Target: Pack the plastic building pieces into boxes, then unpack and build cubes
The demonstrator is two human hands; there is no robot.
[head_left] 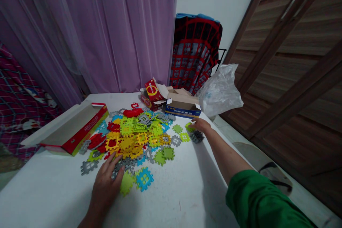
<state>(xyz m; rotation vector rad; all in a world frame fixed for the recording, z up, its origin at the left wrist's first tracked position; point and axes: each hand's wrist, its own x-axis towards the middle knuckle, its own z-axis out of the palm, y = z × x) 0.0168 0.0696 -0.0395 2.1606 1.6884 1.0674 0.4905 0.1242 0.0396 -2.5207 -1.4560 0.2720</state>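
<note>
A heap of flat, notched plastic pieces [128, 142] in yellow, green, red, blue and grey covers the middle of the white table. My left hand [107, 178] rests at the near left edge of the heap, fingers apart, touching grey pieces [127, 164]. Close to it lie a green piece [127, 184] and a blue piece [144, 179]. My right hand [201, 125] reaches to the table's right side, above a small dark grey stack [197, 136] and a green piece [189, 126]. Its fingertips are at the green piece; whether they grip it is unclear.
An open red box [88, 128] lies at the left of the white table [171, 199]. Smaller red [153, 92] and blue [183, 110] boxes stand at the back. A clear plastic bag [220, 91] sits at the back right corner.
</note>
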